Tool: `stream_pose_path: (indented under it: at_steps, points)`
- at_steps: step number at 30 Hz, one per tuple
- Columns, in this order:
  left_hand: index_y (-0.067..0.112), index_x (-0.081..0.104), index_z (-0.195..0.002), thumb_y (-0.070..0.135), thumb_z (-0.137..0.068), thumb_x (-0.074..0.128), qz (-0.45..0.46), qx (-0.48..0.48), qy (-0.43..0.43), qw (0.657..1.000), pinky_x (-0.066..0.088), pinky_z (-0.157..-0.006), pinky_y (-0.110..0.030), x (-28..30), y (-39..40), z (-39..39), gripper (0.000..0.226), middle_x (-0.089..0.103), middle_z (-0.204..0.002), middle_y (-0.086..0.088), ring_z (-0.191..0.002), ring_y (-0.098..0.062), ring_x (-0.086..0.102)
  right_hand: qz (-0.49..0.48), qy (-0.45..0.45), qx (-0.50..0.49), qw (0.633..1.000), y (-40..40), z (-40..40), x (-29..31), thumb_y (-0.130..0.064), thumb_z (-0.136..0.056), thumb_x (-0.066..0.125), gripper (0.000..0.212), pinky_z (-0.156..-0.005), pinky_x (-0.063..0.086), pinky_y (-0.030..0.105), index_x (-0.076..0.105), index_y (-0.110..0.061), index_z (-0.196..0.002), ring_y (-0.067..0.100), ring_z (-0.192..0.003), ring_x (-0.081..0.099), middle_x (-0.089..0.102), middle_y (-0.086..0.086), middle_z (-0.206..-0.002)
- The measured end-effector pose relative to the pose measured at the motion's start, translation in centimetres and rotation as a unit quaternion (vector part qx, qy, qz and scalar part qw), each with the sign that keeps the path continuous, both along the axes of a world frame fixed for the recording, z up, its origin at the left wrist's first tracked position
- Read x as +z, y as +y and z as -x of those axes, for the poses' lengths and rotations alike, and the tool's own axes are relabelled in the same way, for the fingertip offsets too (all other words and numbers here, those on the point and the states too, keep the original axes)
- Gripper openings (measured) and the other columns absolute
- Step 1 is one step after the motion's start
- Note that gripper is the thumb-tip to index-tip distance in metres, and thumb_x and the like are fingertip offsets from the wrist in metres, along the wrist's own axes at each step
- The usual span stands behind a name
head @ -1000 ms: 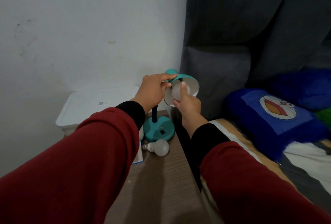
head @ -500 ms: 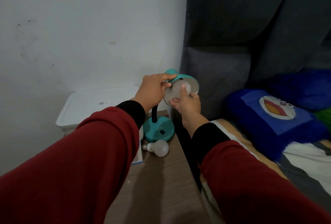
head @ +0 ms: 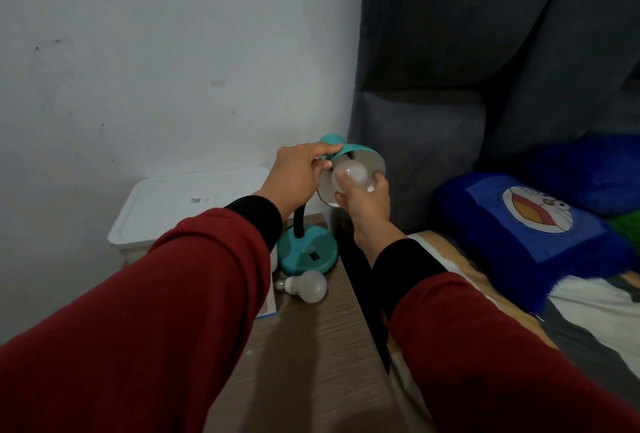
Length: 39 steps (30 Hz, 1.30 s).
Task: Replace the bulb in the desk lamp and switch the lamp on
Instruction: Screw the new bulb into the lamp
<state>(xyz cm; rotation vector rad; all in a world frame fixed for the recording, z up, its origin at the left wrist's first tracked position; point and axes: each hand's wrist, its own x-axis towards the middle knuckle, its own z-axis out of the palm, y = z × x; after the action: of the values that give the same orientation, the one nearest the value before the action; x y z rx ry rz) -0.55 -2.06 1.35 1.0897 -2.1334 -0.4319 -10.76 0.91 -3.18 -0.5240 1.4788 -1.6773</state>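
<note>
A: Left hand (head: 298,176)?
B: Fingers grip the teal lamp shade (head: 360,155).
A: Right hand (head: 363,200)?
B: Fingers wrapped on the bulb (head: 349,172) inside the shade.
A: Other bulb (head: 308,286)?
B: On the bench (head: 311,346), touching the lamp base (head: 308,252) (unlit).

This is a bedroom in a home. A bed (head: 519,328) with a striped sheet runs along the right, backed by a grey padded headboard (head: 433,155). A blue cartoon-cat pillow (head: 530,224) lies on it. A wooden bedside table (head: 311,346) carries a small teal desk lamp (head: 308,252), against a plain white wall (head: 156,51).
</note>
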Motion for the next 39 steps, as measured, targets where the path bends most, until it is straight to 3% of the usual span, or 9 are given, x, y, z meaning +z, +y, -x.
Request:
stream_pose_path:
  at_steps: [7, 11, 16, 19, 23, 25, 28, 33, 39]
  points:
    - [0.013, 0.062, -0.122, 0.003, -0.092, 0.054, 0.001, -0.001, -0.001, 1.000, 0.026, -0.092, 0.000, -0.03, -0.09, 0.04, 0.033, 0.066, -0.122, -0.009, -0.111, -0.018, 0.061, 0.011, -0.006, 0.001, 1.000, 0.05, 0.08, -0.17, -0.029, -0.083, 0.070, 0.060, -0.087, 0.056, 0.033, 0.045, -0.017, -0.135, 0.010, -0.072, 0.063, 0.054, 0.012, -0.127]
    - [0.013, 0.062, -0.122, 0.004, -0.092, 0.054, -0.001, 0.001, 0.005, 1.000, 0.024, -0.092, 0.000, -0.15, -0.16, 0.07, 0.033, 0.065, -0.123, -0.009, -0.114, -0.019, 0.060, 0.027, -0.004, 0.000, 1.000, 0.02, 0.15, -0.30, -0.018, -0.081, 0.072, 0.067, -0.086, 0.057, 0.034, 0.041, -0.024, -0.139, 0.021, -0.094, 0.065, 0.050, 0.012, -0.131]
    - [0.013, 0.063, -0.121, 0.003, -0.092, 0.053, 0.000, -0.001, 0.010, 1.000, 0.026, -0.091, 0.001, -0.38, -0.21, 0.12, 0.033, 0.066, -0.123, -0.009, -0.112, -0.018, 0.061, 0.005, -0.066, 0.008, 0.998, -0.08, -0.05, 0.15, -0.028, -0.085, 0.068, 0.059, -0.079, 0.058, 0.032, 0.043, -0.011, -0.136, 0.019, -0.074, 0.067, 0.060, 0.016, -0.112]
    - [0.013, 0.063, -0.121, 0.003, -0.091, 0.054, 0.003, -0.002, 0.008, 1.000, 0.025, -0.091, 0.002, -0.38, -0.36, 0.07, 0.033, 0.066, -0.122, -0.009, -0.112, -0.018, 0.061, -0.017, -0.011, 0.014, 1.000, -0.08, 0.04, 0.02, -0.035, -0.080, 0.072, 0.068, -0.088, 0.057, 0.038, 0.041, -0.020, -0.138, 0.014, -0.071, 0.065, 0.056, 0.008, -0.117]
    - [0.014, 0.064, -0.120, 0.004, -0.091, 0.055, 0.009, 0.000, 0.010, 1.000, 0.026, -0.085, 0.013, -0.52, -0.52, 0.01, 0.033, 0.066, -0.122, -0.007, -0.113, -0.017, 0.061, -0.023, 0.077, -0.008, 0.997, -0.21, 0.12, 0.09, -0.034, -0.075, 0.075, 0.069, -0.093, 0.054, 0.043, 0.044, -0.026, -0.135, 0.026, -0.101, 0.063, 0.053, 0.006, -0.120]
    - [0.015, 0.063, -0.121, 0.003, -0.091, 0.054, 0.013, 0.003, 0.008, 1.000, 0.023, -0.079, 0.018, -0.64, -0.58, 0.06, 0.033, 0.066, -0.122, -0.007, -0.113, -0.015, 0.060, -0.026, 0.055, -0.016, 0.998, -0.39, 0.11, 0.21, -0.033, -0.078, 0.073, 0.056, -0.087, 0.057, 0.038, 0.053, -0.017, -0.127, 0.025, -0.094, 0.068, 0.059, 0.012, -0.122]
    - [0.014, 0.063, -0.121, 0.003, -0.091, 0.053, 0.020, 0.001, 0.003, 1.000, 0.022, -0.077, 0.019, -0.75, -0.65, 0.19, 0.033, 0.066, -0.122, -0.008, -0.113, -0.017, 0.060, -0.022, -0.010, 0.000, 1.000, -0.44, 0.17, 0.29, -0.035, -0.081, 0.070, 0.060, -0.073, 0.059, 0.026, 0.051, -0.009, -0.131, 0.020, -0.076, 0.070, 0.058, 0.013, -0.123]
    - [0.014, 0.064, -0.120, 0.003, -0.091, 0.055, 0.019, 0.003, 0.007, 1.000, 0.023, -0.076, 0.018, -0.75, -0.66, 0.14, 0.033, 0.067, -0.120, -0.008, -0.110, -0.017, 0.062, 0.009, -0.017, 0.007, 1.000, -0.07, 0.22, 0.34, -0.027, -0.078, 0.075, 0.076, -0.089, 0.055, 0.034, 0.036, -0.020, -0.144, 0.011, -0.074, 0.064, 0.054, 0.011, -0.127]
    - [0.014, 0.063, -0.121, 0.003, -0.091, 0.055, 0.016, -0.001, 0.010, 1.000, 0.028, -0.086, 0.008, -0.71, -0.52, 0.23, 0.033, 0.066, -0.121, -0.010, -0.111, -0.019, 0.061, 0.022, -0.043, -0.012, 0.999, -0.08, 0.34, 0.42, -0.013, -0.082, 0.072, 0.057, -0.080, 0.056, 0.027, 0.050, -0.011, -0.134, 0.010, -0.069, 0.063, 0.060, 0.014, -0.119]
